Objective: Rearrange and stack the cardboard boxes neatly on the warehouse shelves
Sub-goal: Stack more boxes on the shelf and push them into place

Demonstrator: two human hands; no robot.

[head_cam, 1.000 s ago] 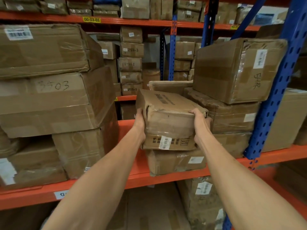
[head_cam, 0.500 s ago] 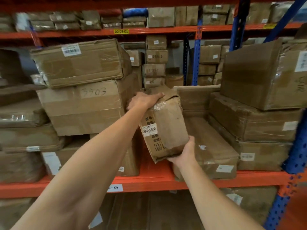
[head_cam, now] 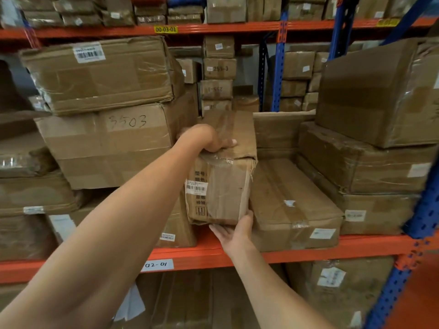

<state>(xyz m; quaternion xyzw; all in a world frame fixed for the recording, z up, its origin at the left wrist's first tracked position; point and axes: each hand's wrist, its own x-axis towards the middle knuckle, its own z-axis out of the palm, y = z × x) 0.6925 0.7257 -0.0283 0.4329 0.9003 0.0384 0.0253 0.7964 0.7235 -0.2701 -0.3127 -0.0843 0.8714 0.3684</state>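
Hands [head_cam: 209,140] on box [head_cam: 225,188], prob. lengthwise inward

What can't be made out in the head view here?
All head view:
- Held box underside: covered by right hand; shelf contact unclear.
- Left hand fingers: wrapped behind the box's top.
- Barcode label text: too small.
- Large box at right: cut by frame edge.

Left grip [head_cam: 209,138] curled, palm down — right grip [head_cam: 234,230] flat, palm up.
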